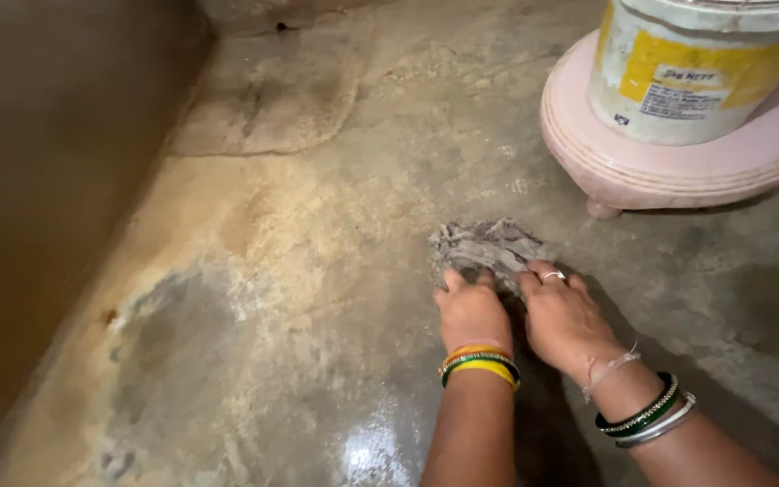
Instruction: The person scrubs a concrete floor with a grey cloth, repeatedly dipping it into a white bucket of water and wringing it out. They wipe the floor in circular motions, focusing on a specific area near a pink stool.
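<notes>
Pink stool (678, 171): stands just beyond the rag, up and to its right, carrying a white-and-yellow bucket (687, 72). Wall (38, 180): well left of the rag. Floor (299, 298): wet, stained concrete. Rag (487, 248): grey, crumpled, damp-looking, flat on the floor. Left hand (471, 311) and right hand (563, 316): side by side, fingers bent, clutching the rag's near edge.

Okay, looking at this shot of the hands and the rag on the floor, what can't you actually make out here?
Head view only:
- Fingertips of the left hand and right hand: buried in the grey rag.
- Floor under the rag: covered by it.
- Bucket: top cut off by the upper edge, contents unseen.
- Pink stool: right side cut off by the frame; only one foot shows.
- Wall: dark, no detail.
</notes>
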